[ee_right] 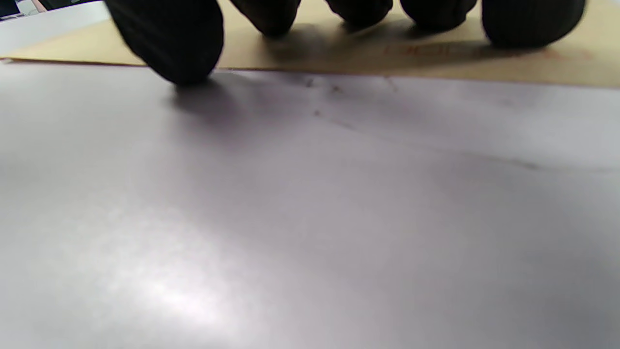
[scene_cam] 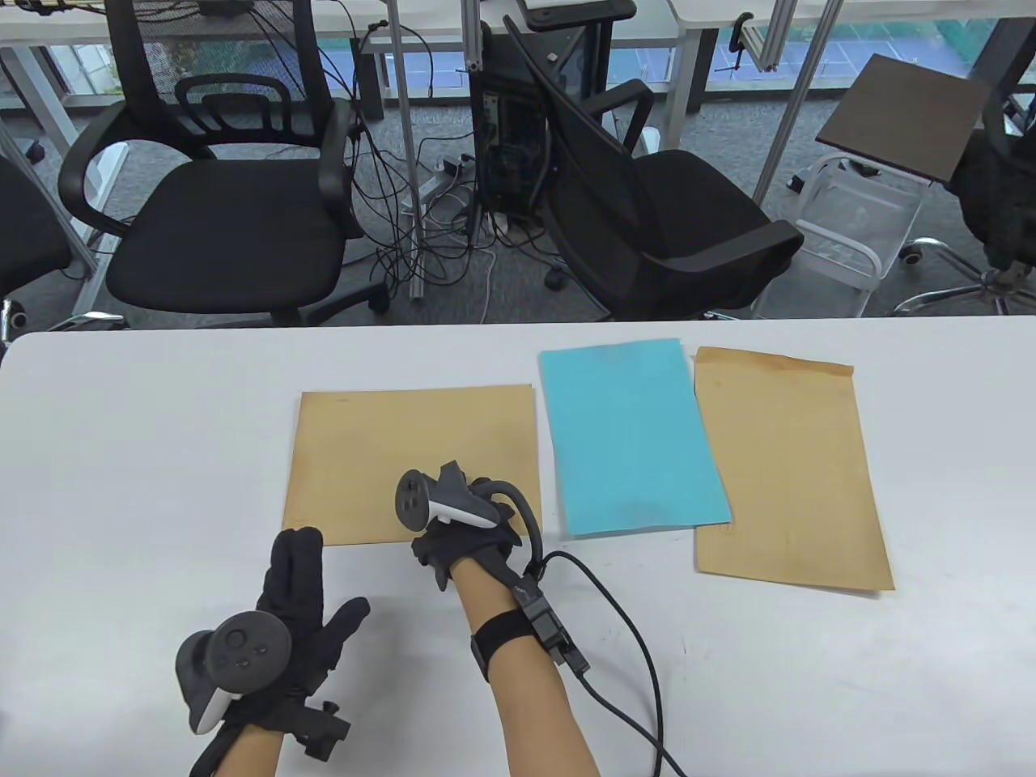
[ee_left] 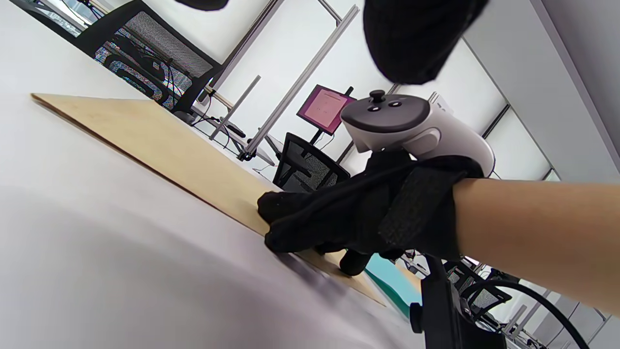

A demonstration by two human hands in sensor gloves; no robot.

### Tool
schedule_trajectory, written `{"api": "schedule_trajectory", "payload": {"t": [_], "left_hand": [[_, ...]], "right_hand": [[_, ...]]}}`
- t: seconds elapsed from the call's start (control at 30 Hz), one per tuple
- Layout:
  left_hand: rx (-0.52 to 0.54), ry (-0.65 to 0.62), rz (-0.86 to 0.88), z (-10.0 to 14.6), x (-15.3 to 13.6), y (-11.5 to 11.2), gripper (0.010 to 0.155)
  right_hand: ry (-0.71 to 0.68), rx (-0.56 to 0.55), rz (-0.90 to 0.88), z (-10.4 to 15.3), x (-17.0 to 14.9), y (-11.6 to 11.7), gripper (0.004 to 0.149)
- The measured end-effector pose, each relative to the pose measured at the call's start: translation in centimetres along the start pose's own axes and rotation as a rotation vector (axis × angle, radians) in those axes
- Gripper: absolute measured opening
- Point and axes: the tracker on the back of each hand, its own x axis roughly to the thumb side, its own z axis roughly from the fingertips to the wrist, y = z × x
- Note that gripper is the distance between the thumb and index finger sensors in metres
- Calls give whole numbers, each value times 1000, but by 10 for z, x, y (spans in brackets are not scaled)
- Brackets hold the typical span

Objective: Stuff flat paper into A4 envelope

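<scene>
Left hand: the left hand point(scene_cam: 295, 599) lay nearest, flat on the white table point(scene_cam: 809, 688), fingers straight and together, thumb splayed, holding nothing.
Right hand: the right hand point(scene_cam: 465, 530) sat at the near edge of the left envelope point(scene_cam: 405, 453), fingers curled down onto it, thumb on the table just short of that edge; whether it had pinched the edge yet, I could not tell.
Paper: the blue sheet point(scene_cam: 631, 437) lay flat between the two envelopes, its right edge overlapping the right envelope point(scene_cam: 789, 469).
Handling: thin, light and floppy, I judged; it would likely sag if lifted by one corner.
Hold: better to pinch a short edge and slide it in flat.
</scene>
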Motion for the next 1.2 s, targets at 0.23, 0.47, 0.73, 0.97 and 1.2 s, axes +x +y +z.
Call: {"api": "schedule_trajectory", "payload": {"t": [0.23, 0.47, 0.73, 0.97, 1.2], "left_hand": [[-87, -11, -73, 0, 3, -9, 94], [-134, 3, -97, -1, 2, -17, 94], [-165, -21, -180, -1, 7, -20, 94], [-193, -32, -244, 1, 12, -24, 96], [-224, -12, -280, 2, 10, -28, 97]], "right_hand": [[-54, -137, -47, 25, -16, -12, 93], [-67, -277, -134, 75, -70, -22, 99], [-37, -375, -217, 138, -142, -5, 101], [70, -461, -232, 190, -211, 16, 104], [318, -506, -311, 233, -292, 32, 109]]}}
